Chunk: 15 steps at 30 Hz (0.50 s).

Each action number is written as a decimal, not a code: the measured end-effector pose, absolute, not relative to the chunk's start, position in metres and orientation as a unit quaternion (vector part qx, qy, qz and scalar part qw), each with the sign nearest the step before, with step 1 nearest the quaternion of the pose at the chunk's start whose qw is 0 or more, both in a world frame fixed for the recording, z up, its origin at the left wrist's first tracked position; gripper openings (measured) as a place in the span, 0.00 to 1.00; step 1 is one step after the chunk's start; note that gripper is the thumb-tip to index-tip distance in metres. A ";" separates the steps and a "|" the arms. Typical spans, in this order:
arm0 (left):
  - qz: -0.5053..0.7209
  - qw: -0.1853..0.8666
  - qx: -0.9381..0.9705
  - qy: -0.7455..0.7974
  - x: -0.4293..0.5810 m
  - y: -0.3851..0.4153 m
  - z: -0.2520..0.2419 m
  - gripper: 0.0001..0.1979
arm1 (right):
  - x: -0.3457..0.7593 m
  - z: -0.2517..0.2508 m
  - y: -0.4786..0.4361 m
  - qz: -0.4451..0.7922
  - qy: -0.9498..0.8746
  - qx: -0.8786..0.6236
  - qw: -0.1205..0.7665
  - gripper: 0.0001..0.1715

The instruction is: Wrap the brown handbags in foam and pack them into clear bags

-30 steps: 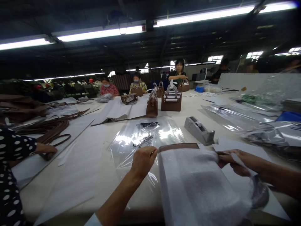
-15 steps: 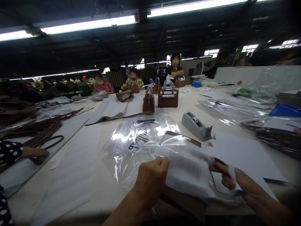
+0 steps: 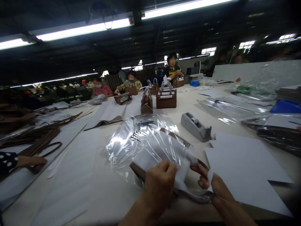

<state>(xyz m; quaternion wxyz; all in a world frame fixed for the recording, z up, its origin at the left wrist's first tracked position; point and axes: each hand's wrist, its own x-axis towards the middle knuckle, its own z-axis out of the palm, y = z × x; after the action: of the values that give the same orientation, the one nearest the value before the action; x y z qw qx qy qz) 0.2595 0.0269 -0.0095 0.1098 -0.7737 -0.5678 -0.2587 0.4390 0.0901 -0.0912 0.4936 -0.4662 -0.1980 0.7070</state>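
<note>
A brown handbag [image 3: 136, 171] wrapped in white tissue lies on the worktable, mostly inside a clear plastic bag [image 3: 119, 141] with black lettering. My left hand [image 3: 160, 180] is closed, its fingers pinching the plastic bag's edge over the handbag's near side. On the right, my right hand [image 3: 215, 185] grips the handbag's handles [image 3: 197, 197], which have pale wrapping and stick out of the plastic. Just beyond the handbag stands a grey tape dispenser [image 3: 195, 126], touched by neither hand.
White paper sheets [image 3: 244, 166] lie at right, near plastic-covered brown goods [image 3: 279, 135]. Brown straps [image 3: 44, 135] lie at left beside a co-worker's hand [image 3: 34, 163]. More brown handbags [image 3: 166, 99] stand farther back, where several people work.
Both my hands have moved leftward with the handbag, which now sits deeper in the plastic bag. The plastic has become more crumpled and raised around it.
</note>
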 end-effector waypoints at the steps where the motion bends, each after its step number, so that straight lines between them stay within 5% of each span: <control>1: -0.287 0.121 -0.778 -0.545 0.259 0.021 -0.015 0.07 | 0.436 -0.092 0.093 0.714 -0.190 -0.457 0.496 0.18; 4: -0.449 0.141 -0.671 -0.574 0.246 -0.002 -0.042 0.23 | 0.429 -0.097 0.102 0.735 -0.158 -0.434 0.497 0.20; 7: -0.613 0.016 -0.377 -0.694 0.228 -0.022 -0.079 0.28 | 0.429 -0.107 0.110 0.758 -0.127 -0.408 0.492 0.18; 13: -0.699 -0.263 -0.282 -0.603 0.231 -0.015 -0.126 0.44 | 0.425 -0.113 0.111 0.825 -0.048 -0.363 0.432 0.13; 15: -0.691 -0.289 -0.269 -0.606 0.233 -0.005 -0.123 0.40 | 0.420 -0.112 0.106 0.825 -0.041 -0.364 0.431 0.10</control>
<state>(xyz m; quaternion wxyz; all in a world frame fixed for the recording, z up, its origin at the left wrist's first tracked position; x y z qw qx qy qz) 0.2331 -0.0054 -0.1234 -0.2891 -0.2685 -0.6058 -0.6909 0.4203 0.1064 -0.1119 0.4305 -0.3638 -0.0413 0.8250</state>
